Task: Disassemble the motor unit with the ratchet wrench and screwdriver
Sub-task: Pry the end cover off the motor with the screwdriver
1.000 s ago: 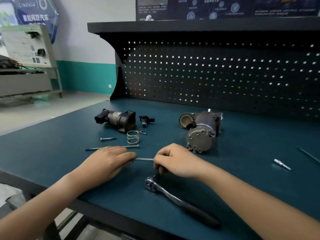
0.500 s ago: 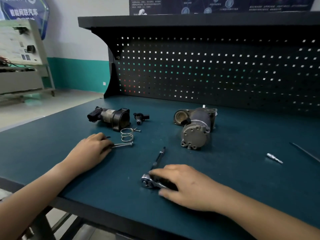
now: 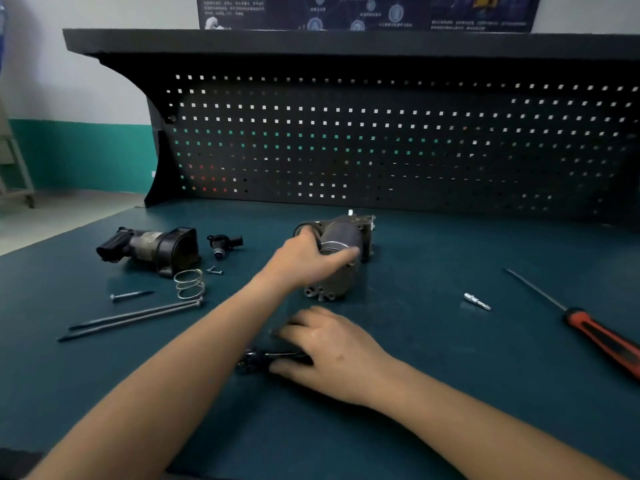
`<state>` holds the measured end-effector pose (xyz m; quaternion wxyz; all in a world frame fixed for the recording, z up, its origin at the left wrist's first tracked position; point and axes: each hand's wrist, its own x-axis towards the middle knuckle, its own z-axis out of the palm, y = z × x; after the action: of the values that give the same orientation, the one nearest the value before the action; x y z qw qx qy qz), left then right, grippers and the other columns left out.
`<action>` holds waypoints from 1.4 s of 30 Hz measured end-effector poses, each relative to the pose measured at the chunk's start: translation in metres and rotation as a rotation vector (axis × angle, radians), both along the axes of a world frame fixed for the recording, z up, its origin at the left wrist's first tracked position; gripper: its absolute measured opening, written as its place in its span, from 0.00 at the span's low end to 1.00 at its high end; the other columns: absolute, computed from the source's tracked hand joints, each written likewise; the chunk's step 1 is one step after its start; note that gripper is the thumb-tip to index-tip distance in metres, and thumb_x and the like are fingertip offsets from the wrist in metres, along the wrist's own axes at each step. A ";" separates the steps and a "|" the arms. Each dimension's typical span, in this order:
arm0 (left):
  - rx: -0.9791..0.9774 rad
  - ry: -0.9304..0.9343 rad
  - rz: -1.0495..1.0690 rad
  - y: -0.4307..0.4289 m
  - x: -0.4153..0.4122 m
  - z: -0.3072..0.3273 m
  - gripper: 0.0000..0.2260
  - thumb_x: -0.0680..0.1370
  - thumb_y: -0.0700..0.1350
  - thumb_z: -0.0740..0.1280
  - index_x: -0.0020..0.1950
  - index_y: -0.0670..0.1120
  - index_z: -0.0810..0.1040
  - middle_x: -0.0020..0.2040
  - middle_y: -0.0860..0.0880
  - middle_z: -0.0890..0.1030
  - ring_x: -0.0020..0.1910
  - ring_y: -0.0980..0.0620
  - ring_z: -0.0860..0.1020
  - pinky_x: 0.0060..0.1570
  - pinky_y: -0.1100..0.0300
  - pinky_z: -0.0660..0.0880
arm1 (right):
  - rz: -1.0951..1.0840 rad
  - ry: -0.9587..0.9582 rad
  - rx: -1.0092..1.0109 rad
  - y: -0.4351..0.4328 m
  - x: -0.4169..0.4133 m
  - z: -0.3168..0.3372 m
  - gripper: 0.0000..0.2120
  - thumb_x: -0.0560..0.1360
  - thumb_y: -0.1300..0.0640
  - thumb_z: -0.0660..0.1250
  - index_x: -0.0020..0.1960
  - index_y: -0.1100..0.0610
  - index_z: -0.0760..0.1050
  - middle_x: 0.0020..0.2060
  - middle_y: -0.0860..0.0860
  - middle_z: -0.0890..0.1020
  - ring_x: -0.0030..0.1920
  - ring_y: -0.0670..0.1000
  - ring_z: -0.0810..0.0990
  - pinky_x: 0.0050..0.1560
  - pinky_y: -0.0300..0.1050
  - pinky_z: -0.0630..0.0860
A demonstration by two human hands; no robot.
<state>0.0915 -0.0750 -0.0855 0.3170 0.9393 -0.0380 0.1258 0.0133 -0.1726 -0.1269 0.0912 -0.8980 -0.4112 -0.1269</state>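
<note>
Bottom middle: right hand down over the ratchet, too blurry to call it a grip or just resting. Just past that, left hand wrapped round the motor, mid-frame on the bench. Lower right: screwdriver, with a loose bit between it and the motor. Over left, long bolts and spring, pegboard behind.

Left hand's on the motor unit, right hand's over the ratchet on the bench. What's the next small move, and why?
Probably close the right hand round the ratchet wrench and lift it to the motor unit's near end. The left hand grips the motor body, steadying it. The wrench lies flat under the right hand, grip unclear. Two long bolts lie removed at left.
</note>
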 end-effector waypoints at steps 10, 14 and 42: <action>-0.032 -0.109 0.163 -0.028 0.018 -0.016 0.30 0.66 0.59 0.69 0.61 0.43 0.68 0.58 0.42 0.72 0.57 0.39 0.73 0.46 0.57 0.63 | -0.135 0.205 0.141 -0.050 0.015 0.003 0.22 0.75 0.42 0.63 0.64 0.52 0.74 0.59 0.49 0.76 0.61 0.48 0.72 0.62 0.44 0.69; -0.059 -0.102 0.111 -0.015 0.016 -0.016 0.24 0.64 0.59 0.69 0.53 0.47 0.70 0.52 0.46 0.74 0.53 0.42 0.74 0.45 0.59 0.65 | -0.265 0.048 0.443 -0.074 0.034 0.015 0.15 0.74 0.50 0.67 0.57 0.56 0.79 0.55 0.52 0.80 0.57 0.51 0.76 0.60 0.38 0.68; -0.285 0.079 -0.211 0.046 -0.014 -0.020 0.12 0.59 0.58 0.68 0.38 0.58 0.70 0.39 0.67 0.73 0.37 0.74 0.71 0.38 0.76 0.66 | -0.644 -0.075 0.589 -0.114 0.070 0.005 0.17 0.76 0.49 0.64 0.63 0.51 0.76 0.65 0.47 0.73 0.67 0.50 0.62 0.66 0.48 0.59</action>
<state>0.0777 -0.0291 -0.1053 0.4597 0.8798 -0.1056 0.0589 0.0835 -0.2862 -0.1218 0.2843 -0.9108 -0.0594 -0.2935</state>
